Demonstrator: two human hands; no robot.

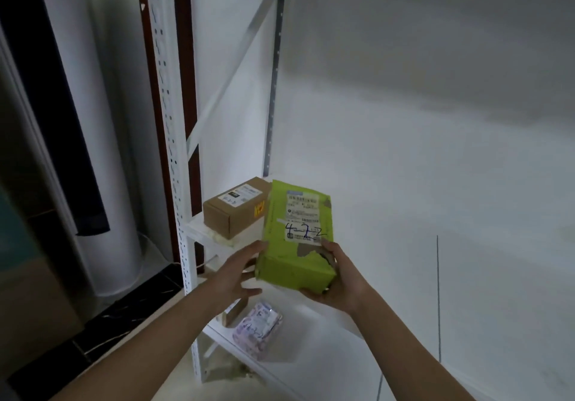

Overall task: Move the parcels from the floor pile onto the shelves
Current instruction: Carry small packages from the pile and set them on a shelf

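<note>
A lime-green parcel (295,238) with a white label marked "4-2-2" is held over the front of a white shelf (202,232). My right hand (339,282) grips its lower right corner, thumb on top and fingers underneath. My left hand (239,273) has straight fingers touching the parcel's left side. A brown cardboard box (233,210) lies on the same shelf, just left of the green parcel. One shelf lower lies a pink-and-white patterned soft parcel (258,329), with a second brown box partly hidden behind my left forearm.
The white slotted upright (169,139) of the rack rises at the left, with a diagonal brace behind it. A white wall fills the right. A large white cylinder (102,151) stands left of the rack on a dark marbled floor strip (102,329).
</note>
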